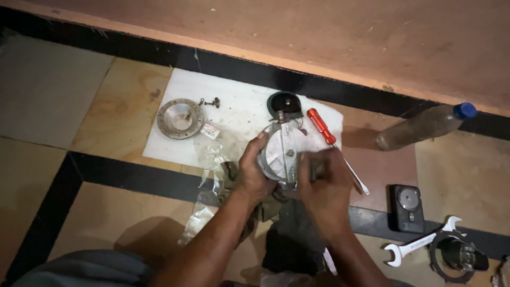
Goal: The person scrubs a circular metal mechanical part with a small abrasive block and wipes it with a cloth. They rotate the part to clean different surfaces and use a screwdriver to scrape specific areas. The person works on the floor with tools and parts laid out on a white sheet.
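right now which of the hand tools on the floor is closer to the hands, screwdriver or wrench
The red-handled screwdriver. It lies on the white sheet, its shaft running just beside the right hand. The open-ended wrench lies farther off to the right, by a black ring-shaped part.

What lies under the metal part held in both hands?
Under the metal part, held by the left hand and right hand, the white sheet shows and a dark cloth lies nearer. The hands cover the rest.

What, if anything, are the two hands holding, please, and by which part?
The left hand grips the round silver metal housing by its left rim. The right hand is closed against its right side; whether it holds a tool cannot be told.
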